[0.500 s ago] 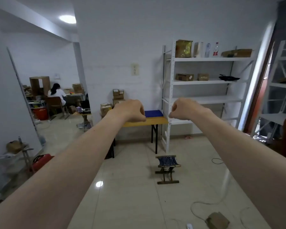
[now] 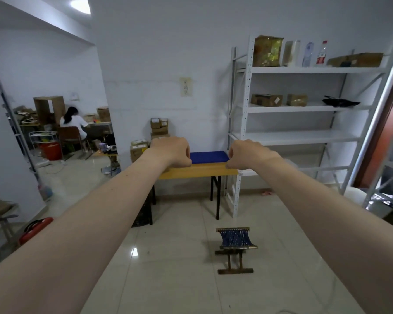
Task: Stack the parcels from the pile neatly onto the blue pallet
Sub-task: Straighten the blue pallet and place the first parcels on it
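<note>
Blue pallet [image 2: 209,157] on table [image 2: 197,172], far beyond and between curled, empty left hand [image 2: 173,151] and right hand [image 2: 247,155].

Smooth bare forearms [image 2: 89,223] tapering to narrow wrists [image 2: 273,160], left grip [image 2: 173,152] and right grip [image 2: 247,155] likewise bare.
</note>
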